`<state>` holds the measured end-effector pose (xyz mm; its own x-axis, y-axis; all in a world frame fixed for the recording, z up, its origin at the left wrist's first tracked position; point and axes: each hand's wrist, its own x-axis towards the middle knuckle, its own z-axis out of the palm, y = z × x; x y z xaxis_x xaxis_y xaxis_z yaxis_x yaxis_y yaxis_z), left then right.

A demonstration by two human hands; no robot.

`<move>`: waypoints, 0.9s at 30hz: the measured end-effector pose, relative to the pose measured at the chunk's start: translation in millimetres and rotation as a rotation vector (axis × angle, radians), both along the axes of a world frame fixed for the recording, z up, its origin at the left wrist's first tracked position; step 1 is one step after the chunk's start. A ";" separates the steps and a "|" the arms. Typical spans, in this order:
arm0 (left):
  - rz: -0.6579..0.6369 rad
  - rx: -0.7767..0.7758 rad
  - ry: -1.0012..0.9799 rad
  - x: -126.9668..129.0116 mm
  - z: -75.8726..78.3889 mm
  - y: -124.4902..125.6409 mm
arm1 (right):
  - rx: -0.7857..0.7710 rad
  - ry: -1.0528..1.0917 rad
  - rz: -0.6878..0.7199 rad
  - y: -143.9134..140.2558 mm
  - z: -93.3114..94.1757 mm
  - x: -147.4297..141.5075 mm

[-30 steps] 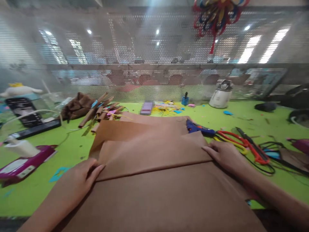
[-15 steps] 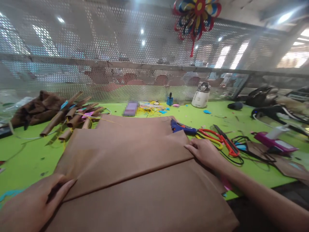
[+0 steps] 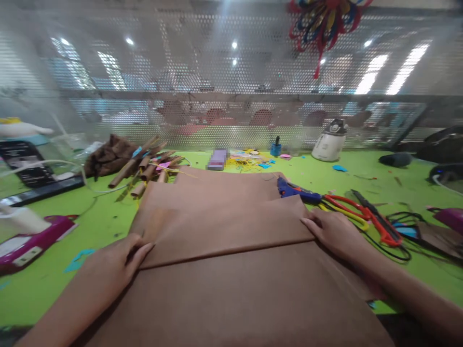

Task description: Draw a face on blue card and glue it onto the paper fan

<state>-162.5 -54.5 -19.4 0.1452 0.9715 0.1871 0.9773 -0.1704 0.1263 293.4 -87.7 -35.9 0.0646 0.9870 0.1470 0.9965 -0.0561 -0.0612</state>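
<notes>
A large sheet of brown paper lies before me, with a folded band running across it and more brown paper beneath the far side. My left hand pinches the left end of the fold between thumb and fingers. At the fold's right end, my right hand grips the paper edge the same way. Just beyond the right hand lie a blue glue gun and red-handled scissors, with a red and black cutter alongside.
Rolled brown paper tubes lie at the back left, near a phone. A magenta power strip sits at left. At the back stand a blue bottle and a white jug. Cables and paper scraps lie at right.
The view has turned left, shifting everything rightward and showing the phone and left power strip. My left hand appears higher, and the fold looks more level. Both hands keep their hold.
</notes>
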 end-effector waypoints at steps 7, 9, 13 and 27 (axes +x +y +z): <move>-0.021 -0.040 0.074 6.6 6.5 -6.9 | 0.054 0.038 0.040 -0.9 -13.7 8.5; -0.025 -0.045 0.074 6.4 5.8 -7.0 | 0.061 0.023 0.036 -1.3 -15.4 9.1; -0.030 -0.033 0.095 7.8 6.1 -7.0 | 0.062 -0.006 0.037 -1.9 -17.4 9.6; -0.034 0.027 0.185 15.4 10.3 -12.4 | 0.140 -0.057 0.078 1.4 -30.7 17.7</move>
